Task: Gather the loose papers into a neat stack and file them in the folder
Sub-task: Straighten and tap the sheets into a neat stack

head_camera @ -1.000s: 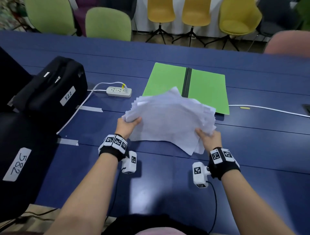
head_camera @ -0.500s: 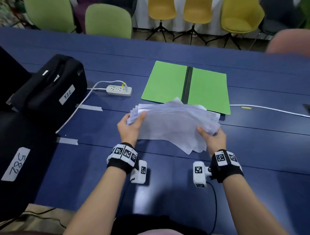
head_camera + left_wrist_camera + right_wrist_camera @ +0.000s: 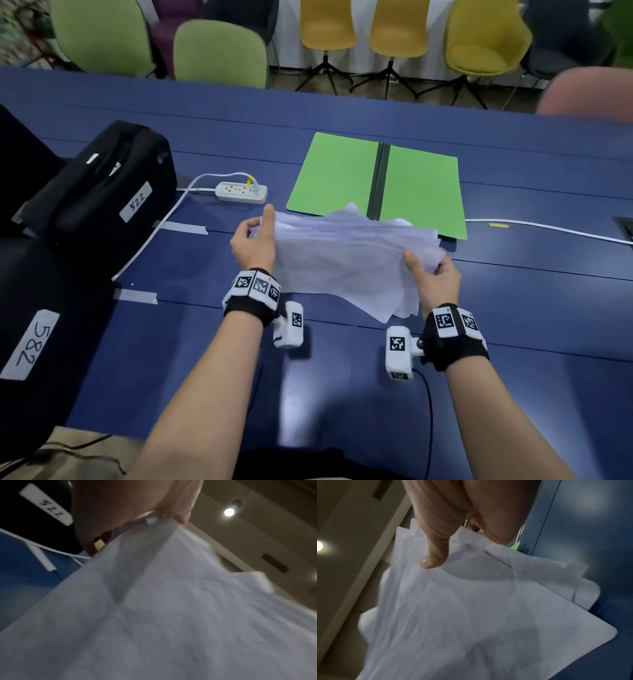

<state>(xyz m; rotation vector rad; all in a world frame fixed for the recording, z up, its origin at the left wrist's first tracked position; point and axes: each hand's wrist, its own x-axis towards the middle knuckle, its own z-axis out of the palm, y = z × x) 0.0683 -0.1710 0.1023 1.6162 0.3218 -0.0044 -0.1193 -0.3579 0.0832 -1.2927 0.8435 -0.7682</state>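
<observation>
1. Handwritten labels read "522" on the black bag point(image 3: 102, 192) and "582" on the black case point(image 3: 30, 342) at near left.
2. The left hand point(image 3: 255, 241) and right hand point(image 3: 435, 277) pinch opposite ends of the uneven paper stack point(image 3: 346, 260), thumbs on top, fingers beneath.
3. The stack's long axis runs left to right above the blue table point(image 3: 513, 342), just near of the open green folder point(image 3: 376, 181).
</observation>
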